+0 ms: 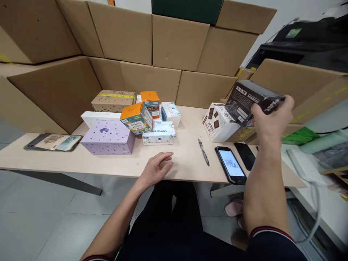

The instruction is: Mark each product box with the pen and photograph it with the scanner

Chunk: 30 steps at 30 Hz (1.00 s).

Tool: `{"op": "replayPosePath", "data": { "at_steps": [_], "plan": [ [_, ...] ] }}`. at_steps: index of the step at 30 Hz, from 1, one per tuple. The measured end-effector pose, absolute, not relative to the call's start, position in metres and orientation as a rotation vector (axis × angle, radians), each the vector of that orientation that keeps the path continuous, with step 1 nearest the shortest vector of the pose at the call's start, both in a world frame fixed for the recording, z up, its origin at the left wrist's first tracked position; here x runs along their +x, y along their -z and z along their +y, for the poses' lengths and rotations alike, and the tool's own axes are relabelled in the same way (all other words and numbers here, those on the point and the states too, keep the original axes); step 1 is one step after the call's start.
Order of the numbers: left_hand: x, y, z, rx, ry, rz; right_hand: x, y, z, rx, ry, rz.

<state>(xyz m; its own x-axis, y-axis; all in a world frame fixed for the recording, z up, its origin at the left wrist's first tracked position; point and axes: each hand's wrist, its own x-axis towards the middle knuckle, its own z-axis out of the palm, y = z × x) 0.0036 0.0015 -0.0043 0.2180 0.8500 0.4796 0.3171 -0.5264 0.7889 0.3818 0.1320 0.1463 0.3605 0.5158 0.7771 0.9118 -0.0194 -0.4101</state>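
Note:
My right hand point(273, 117) grips a black box point(248, 99) with white print by its right end. The box is tilted over a white carton with chocolate pictures point(219, 123) and partly covers a brown carton beside it; whether they touch I cannot tell. At the table's front edge, my left hand point(157, 168) holds nothing, its fingers loosely bent and apart. Nearest to it are a tissue pack point(160, 137) and a lilac box point(108, 136). An orange-topped box point(137, 117) leans on the stack there, with another orange box point(150, 103) behind.
On the table point(185, 159) lie a pen point(203, 151), a lit handheld device point(230, 165) and a dark phone point(245, 155). A stack of banknotes point(54, 142) lies far left. Cardboard walls point(152, 81) close off the back and sides.

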Motion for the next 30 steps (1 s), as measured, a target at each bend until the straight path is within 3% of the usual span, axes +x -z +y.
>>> {"op": "replayPosePath", "data": {
  "at_steps": [7, 13, 18, 30],
  "plan": [
    [0.003, 0.012, 0.000, 1.671, -1.677, 1.170, 0.318, -0.109, 0.053, -0.955, -0.466, -1.259],
    [0.001, 0.018, 0.004, 1.256, -2.021, 1.166, 0.273, -0.051, 0.040, -0.991, -1.045, -1.528],
    [-0.001, 0.018, 0.006, 1.383, -1.885, 1.179, 0.262, -0.027, 0.050, -0.944, -1.183, -1.552],
    [0.001, 0.007, 0.007, 1.493, -1.690, 1.278, 0.263, -0.018, 0.043, -1.045, -1.123, -1.526]
  ]
}}
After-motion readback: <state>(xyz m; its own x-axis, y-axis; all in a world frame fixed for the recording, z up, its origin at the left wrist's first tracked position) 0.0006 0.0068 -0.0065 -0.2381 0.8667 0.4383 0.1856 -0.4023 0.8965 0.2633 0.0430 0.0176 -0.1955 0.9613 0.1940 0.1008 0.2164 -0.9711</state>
